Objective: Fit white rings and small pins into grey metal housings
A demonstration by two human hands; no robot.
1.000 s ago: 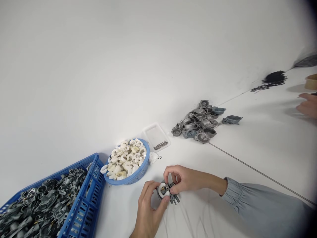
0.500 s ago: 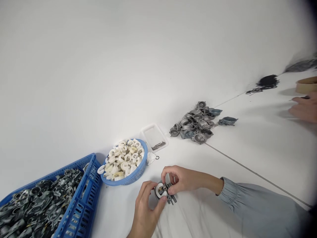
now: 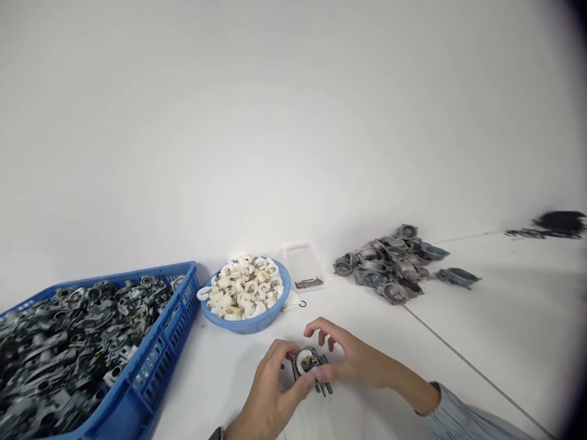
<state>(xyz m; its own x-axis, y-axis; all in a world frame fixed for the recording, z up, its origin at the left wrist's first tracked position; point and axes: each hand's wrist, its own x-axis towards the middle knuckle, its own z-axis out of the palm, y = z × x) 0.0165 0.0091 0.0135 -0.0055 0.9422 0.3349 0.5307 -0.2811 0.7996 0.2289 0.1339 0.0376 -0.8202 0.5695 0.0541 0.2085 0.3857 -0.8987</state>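
Observation:
On the white table in front of me lies a grey metal carburetor body (image 3: 324, 386) with a white ring-shaped float (image 3: 301, 362) in its round opening. Small brass-coloured parts show at the float's centre. My left hand (image 3: 274, 385) grips the body from the left, thumb at the near rim and fingers around the far side. Over its right side is my right hand (image 3: 351, 354), fingers lifted and apart; its thumb is at the body's edge, and I cannot tell whether it touches.
At left, a blue crate (image 3: 158, 342) holds many grey carburetor bodies. Beside it stands a blue basket (image 3: 257, 324) of white floats, then a clear tray (image 3: 298, 260) with small metal pins. A pile of grey metal bowls (image 3: 385, 263), a thin rod (image 3: 472, 366) and black rings (image 3: 557, 224) lie rightward.
My right hand's fingers have lifted off the carburetor body and spread, while my left hand keeps its hold. The view has swung left, and the other person's hand at right is out of frame.

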